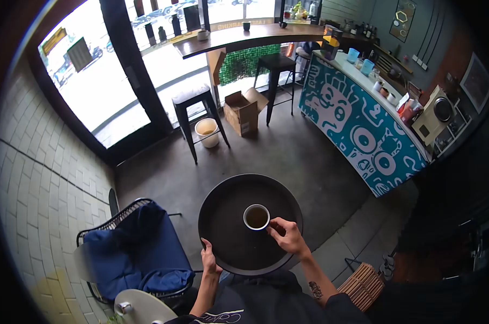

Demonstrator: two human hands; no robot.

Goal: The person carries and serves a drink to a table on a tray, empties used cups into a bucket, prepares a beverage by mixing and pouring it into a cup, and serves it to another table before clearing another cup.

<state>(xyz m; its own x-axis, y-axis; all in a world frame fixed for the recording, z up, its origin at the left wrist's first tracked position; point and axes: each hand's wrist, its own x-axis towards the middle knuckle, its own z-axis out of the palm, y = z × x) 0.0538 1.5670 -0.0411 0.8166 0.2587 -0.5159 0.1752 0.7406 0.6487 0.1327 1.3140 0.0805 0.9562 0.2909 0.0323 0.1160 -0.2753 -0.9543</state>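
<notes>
A round black serving tray (228,254) is held level in front of my body. My left hand (209,257) grips its left rim, thumb on top and the other fingers hidden underneath. On the tray, a little right of its middle, is a white-rimmed cup (256,217) with brown liquid in it. My right hand (286,236) reaches over the tray's right side and is closed at the cup's lower right edge, fingers pinched where a handle may be. Whether the cup rests on the tray or is slightly raised, I cannot tell.
A chair with blue cloth (139,254) and a round table (142,308) are at left. Ahead stand stools (193,97), a cardboard box (242,113) and a bucket (207,133) under a wooden bar (239,39). A teal patterned counter (358,124) is right; a slatted wooden seat (362,286) is lower right.
</notes>
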